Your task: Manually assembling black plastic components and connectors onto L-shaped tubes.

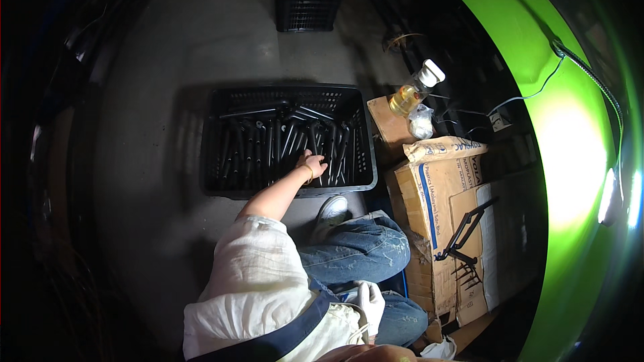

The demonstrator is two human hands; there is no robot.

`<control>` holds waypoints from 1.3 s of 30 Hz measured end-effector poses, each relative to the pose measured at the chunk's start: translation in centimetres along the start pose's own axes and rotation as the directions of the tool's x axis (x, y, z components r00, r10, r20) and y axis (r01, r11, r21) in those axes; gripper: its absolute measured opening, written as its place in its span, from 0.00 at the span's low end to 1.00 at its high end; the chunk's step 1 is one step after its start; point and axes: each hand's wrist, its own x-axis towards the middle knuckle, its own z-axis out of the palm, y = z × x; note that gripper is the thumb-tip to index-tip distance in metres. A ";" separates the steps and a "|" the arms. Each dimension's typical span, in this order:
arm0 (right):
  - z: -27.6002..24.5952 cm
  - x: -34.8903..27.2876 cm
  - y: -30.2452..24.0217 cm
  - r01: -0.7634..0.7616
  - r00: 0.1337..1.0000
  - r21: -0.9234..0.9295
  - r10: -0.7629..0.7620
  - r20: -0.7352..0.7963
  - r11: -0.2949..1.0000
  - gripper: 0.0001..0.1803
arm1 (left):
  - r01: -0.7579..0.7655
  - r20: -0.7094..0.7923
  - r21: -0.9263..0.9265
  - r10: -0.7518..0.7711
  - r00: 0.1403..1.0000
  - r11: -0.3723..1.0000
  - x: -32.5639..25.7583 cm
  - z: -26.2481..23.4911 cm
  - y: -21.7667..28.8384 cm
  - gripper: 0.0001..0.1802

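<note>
A black plastic crate (359,190) stands on the floor in front of me, filled with several long black rod-like parts (270,144), some bent at the end. My left hand (312,163), bare with a bracelet at the wrist, reaches over the near rim into the crate. Its fingers are bent around one of the black parts near the crate's right middle. In a white glove, my right hand (371,303) rests at my lap, fingers curled. Whatever it may hold is hidden.
Cardboard boxes (409,204) stand to my right, with an angular black frame (463,234) on one. Behind them are a bottle of yellowish liquid (404,99) and a clear plastic bag (421,123). Stacked black crates (305,17) stand farther off; a green panel (537,87) curves along the right.
</note>
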 end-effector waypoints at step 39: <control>0.6 0.6 0.1 -0.058 0.998 -0.110 0.060 0.020 0.992 0.08 | -0.226 -0.071 0.595 0.330 0.941 0.772 -4.9 -6.3 -7.6 0.42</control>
